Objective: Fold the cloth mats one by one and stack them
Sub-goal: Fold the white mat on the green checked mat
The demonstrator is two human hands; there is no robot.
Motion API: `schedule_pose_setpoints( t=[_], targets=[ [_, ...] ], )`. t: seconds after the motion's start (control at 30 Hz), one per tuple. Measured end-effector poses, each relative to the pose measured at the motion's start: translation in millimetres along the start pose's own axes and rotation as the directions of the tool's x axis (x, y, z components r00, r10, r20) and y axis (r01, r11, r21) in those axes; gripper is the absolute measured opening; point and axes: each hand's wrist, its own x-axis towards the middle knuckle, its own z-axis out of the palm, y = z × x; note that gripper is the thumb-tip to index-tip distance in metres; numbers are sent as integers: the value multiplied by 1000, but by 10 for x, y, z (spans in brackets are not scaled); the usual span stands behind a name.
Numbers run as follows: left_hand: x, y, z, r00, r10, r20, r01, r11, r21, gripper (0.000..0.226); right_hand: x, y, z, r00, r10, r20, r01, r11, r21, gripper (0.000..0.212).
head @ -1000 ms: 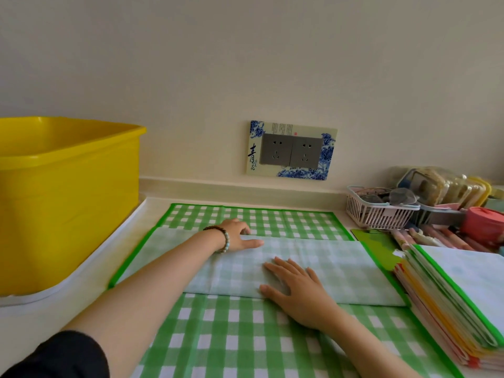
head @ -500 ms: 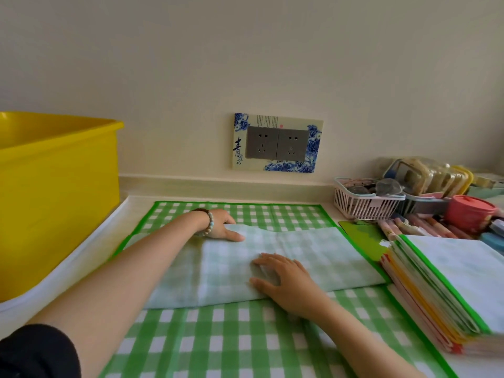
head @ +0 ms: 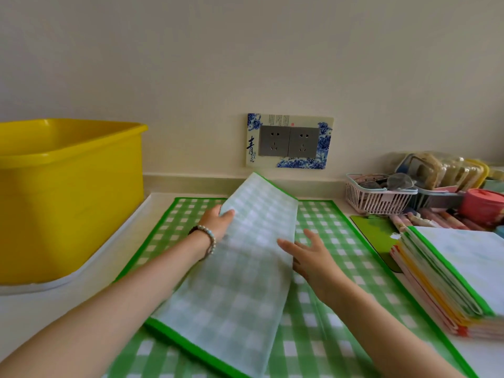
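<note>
Two hands: left hand (head: 218, 222) grip pinching folded mat (head: 240, 268); right hand (head: 311, 257) spread open.

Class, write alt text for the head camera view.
A left hand lifts a folded pale green checked cloth mat off a spread green checked mat, the open right hand alongside; folded mats are stacked at right.

Soft, even daylight fills the scene, bright with no hard glare and only faint shadows under the arms on the desk (head: 32, 304). Motion blur smears the lifted mat (head: 240, 268) and the stack (head: 447, 282) at right. Wide-angle distortion bends the yellow tub (head: 68, 203) and stretches the forearms toward the corners.
</note>
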Motion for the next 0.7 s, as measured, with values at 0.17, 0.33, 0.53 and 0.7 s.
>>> schedule_pose_setpoints(
  t=[0.17, 0.33, 0.53, 0.7],
  targets=[
    [-121, -106, 123, 993, -108, -49, 107, 994, -17, 37, 0, 58, -20, 996, 86, -13, -85, 995, 60, 96],
    [-164, -219, 54, 987, -160, 27, 156, 979, 133, 34, 77, 70, -129, 997, 78, -16, -78, 996, -37, 101],
    [-464, -303, -243, 993, -71, 97, 24, 906, 422, 50, 47, 25, -141, 998, 55, 41, -47, 985, -167, 92],
    [-864, -263, -480, 894, 242, 378, -423, 735, 529, 42, 106, 42, -186, 998, 49, 47, -35, 966, -255, 90]
  ],
)
